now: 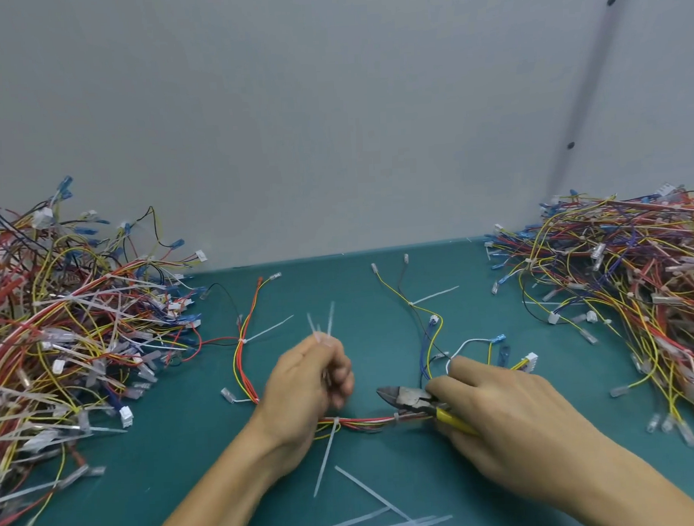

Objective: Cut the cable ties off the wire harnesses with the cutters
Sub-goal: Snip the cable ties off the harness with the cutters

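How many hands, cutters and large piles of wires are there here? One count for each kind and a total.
Hands: 2, left hand holding cable ties, right hand
Cutters: 1, in the right hand
Large wire piles: 2, left pile, right pile
Total: 5

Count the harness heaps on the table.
2: left heap at the view's left edge; right heap at its right edge. Both run past the frame, so more may be hidden.

teal table (187, 468), harnesses (62, 335), loose ties (371, 496)
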`<state>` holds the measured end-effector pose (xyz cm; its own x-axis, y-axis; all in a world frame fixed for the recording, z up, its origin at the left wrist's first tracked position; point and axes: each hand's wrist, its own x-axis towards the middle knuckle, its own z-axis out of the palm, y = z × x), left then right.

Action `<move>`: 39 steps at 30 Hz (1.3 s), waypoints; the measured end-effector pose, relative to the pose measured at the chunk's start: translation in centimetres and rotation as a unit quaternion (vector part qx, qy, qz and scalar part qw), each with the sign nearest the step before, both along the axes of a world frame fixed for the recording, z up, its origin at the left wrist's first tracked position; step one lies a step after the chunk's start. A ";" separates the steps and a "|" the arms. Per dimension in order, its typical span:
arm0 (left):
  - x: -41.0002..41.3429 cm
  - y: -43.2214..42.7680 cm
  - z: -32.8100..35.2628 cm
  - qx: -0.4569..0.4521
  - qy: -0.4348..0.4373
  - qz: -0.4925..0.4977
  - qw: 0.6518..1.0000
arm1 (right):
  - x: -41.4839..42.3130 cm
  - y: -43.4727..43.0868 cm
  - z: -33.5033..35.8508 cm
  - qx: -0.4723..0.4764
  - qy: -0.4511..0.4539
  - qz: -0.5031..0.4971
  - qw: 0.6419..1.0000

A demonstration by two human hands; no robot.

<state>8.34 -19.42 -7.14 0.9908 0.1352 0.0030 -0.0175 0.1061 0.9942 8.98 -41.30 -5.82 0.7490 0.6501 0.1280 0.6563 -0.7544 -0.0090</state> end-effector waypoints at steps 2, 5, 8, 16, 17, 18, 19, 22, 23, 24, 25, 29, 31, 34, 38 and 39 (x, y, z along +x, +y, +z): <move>-0.1 0.6 0.7 -0.037 -0.002 0.006 0.999 | -0.2 0.3 0.0 0.000 0.019 0.005 1.000; -0.4 1.6 1.7 -0.051 -0.011 0.012 0.999 | 0.0 0.0 0.2 -0.027 0.050 0.005 0.998; -1.3 2.1 2.4 -0.071 -0.018 0.016 0.997 | 0.4 -1.0 0.9 -0.052 0.073 0.001 0.996; -4.0 3.5 1.0 0.421 -0.165 -0.051 0.890 | 0.3 -1.1 1.8 0.034 0.090 -0.015 0.995; -4.0 3.4 0.6 0.486 -0.184 -0.068 0.851 | 0.0 -1.0 1.8 0.046 0.092 -0.015 0.995; -4.0 3.3 0.3 0.525 -0.192 -0.091 0.824 | -0.3 -0.8 1.8 0.048 0.092 -0.016 0.994; -3.8 3.0 -0.1 0.544 -0.190 -0.109 0.810 | -0.5 -0.6 1.6 0.039 0.083 -0.012 0.996; -3.0 2.9 -0.7 0.513 -0.160 -0.108 0.837 | -0.8 0.0 1.2 -0.029 0.030 0.003 0.999; -2.8 2.9 -0.8 0.495 -0.149 -0.105 0.850 | -0.8 0.1 1.1 -0.037 0.016 0.008 0.999; -2.8 2.8 -0.7 0.483 -0.146 -0.107 0.857 | -0.8 0.2 1.1 -0.035 0.005 0.012 0.999; -2.7 2.7 -0.8 0.475 -0.146 -0.110 0.861 | -0.8 0.2 1.1 -0.027 -0.005 0.019 0.999; -2.5 2.6 -1.0 0.417 -0.107 -0.120 0.894 | -1.3 0.5 1.1 -0.017 0.003 0.022 1.000; -2.3 2.6 -1.0 0.388 -0.087 -0.120 0.910 | -1.6 0.7 1.2 -0.015 -0.008 0.018 1.000; -2.3 2.6 -1.2 0.354 -0.063 -0.129 0.924 | -1.7 0.8 0.8 -0.018 -0.047 0.029 0.998; -2.1 2.7 -1.2 0.343 -0.036 -0.130 0.930 | -1.7 0.7 0.8 -0.024 -0.083 0.031 0.996; -2.1 2.7 -1.3 0.342 -0.033 -0.130 0.930 | -1.7 0.7 0.8 -0.020 -0.083 0.031 0.996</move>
<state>6.27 -16.72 -8.40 0.9844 -0.1648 0.0620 -0.1429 -0.5424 0.8279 7.33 -40.62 -4.99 0.6773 0.7020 0.2202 0.6920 -0.7095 0.1335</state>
